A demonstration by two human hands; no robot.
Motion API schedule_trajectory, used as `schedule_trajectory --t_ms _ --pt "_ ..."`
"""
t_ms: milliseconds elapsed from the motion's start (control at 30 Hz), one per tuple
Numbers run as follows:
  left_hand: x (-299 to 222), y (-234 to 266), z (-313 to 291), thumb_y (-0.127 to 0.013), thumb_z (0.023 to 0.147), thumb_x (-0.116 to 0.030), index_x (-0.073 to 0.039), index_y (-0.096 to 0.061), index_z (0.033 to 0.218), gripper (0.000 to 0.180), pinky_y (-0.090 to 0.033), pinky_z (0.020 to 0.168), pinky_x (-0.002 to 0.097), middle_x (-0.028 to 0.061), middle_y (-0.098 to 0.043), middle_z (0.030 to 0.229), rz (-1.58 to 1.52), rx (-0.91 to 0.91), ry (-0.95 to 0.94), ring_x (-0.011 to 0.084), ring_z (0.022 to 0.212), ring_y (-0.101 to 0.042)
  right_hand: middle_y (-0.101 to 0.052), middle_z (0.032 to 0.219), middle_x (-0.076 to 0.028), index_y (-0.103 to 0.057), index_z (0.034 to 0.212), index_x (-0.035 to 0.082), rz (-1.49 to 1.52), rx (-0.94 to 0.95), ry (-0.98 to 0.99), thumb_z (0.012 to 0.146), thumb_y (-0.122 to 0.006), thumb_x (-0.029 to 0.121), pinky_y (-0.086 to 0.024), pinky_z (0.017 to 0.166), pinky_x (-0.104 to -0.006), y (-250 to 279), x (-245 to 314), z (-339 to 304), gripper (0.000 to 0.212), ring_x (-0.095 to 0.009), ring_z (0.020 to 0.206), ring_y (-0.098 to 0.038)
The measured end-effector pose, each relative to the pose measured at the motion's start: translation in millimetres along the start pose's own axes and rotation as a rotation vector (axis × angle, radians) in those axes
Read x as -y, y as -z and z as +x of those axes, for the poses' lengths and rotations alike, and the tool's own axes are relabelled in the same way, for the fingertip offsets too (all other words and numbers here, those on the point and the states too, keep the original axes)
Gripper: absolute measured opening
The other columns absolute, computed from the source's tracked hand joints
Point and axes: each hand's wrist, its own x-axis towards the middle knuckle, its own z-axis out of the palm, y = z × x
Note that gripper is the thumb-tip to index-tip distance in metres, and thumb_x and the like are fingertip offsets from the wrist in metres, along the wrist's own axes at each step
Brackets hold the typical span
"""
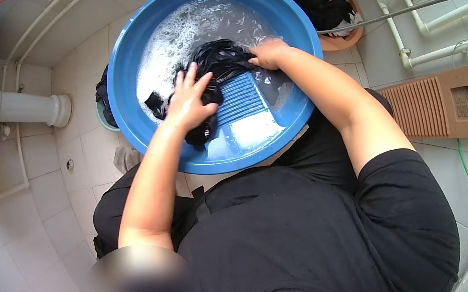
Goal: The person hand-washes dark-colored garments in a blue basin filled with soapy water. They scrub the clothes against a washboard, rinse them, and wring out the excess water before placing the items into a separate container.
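Note:
A wet black garment (223,59) lies bunched in soapy water inside a big blue basin (233,161). Part of it rests over the top of the ribbed washboard (243,95) moulded into the basin's near side. My left hand (191,100) lies on the garment's left part, fingers spread apart. At the garment's right end, the curled fingers of my right hand (269,53) close on its edge; the fingertips are partly hidden. White suds (169,42) float mostly at the left and far side of the water.
An orange-brown tub (362,36) of dark and light clothes stands at the far right. A smaller pale-green tub (103,116) holds dark cloth at left. A brown washboard (434,109) lies right of my knee. White pipes (403,3), a grey hose (398,14) and a washbasin pedestal (30,107) flank me.

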Motion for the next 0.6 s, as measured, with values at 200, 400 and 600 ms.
schedule_trajectory --t_ms 200,400,600 --pt "62.0 30.8 -23.2 -0.060 0.068 -0.009 -0.016 -0.050 0.123 0.057 -0.043 0.091 0.0380 0.0127 -0.052 0.122 0.166 0.110 0.389 0.0302 0.110 -0.052 -0.060 0.113 -0.013 -0.065 0.102 0.008 -0.030 0.154 -0.133 0.075 -0.055 0.022 -0.047 0.085 -0.0377 -2.8 2.4 1.1 0.031 -0.026 0.103 -0.059" --pt "73.2 63.8 -23.9 -0.065 0.070 -0.008 -0.003 -0.056 0.096 0.028 -0.047 0.076 0.0310 0.0100 -0.061 0.089 -0.605 -0.517 0.225 0.0222 0.084 -0.060 -0.061 0.107 -0.020 -0.061 0.105 -0.002 0.594 0.006 -0.113 0.076 -0.060 0.045 -0.045 0.084 -0.0376 38.6 -7.0 -6.1 0.055 -0.029 0.095 -0.060" --pt "-23.1 82.8 2.9 -0.070 0.062 -0.002 -0.009 -0.043 0.122 0.066 -0.040 0.093 0.0330 0.0128 -0.048 0.119 -0.859 -0.515 -0.126 0.0236 0.106 -0.052 -0.062 0.090 -0.007 -0.059 0.096 0.003 1.886 -0.181 0.119 0.083 -0.062 0.015 -0.051 0.074 -0.0289 126.9 93.5 -71.3 0.017 -0.015 0.079 -0.061"
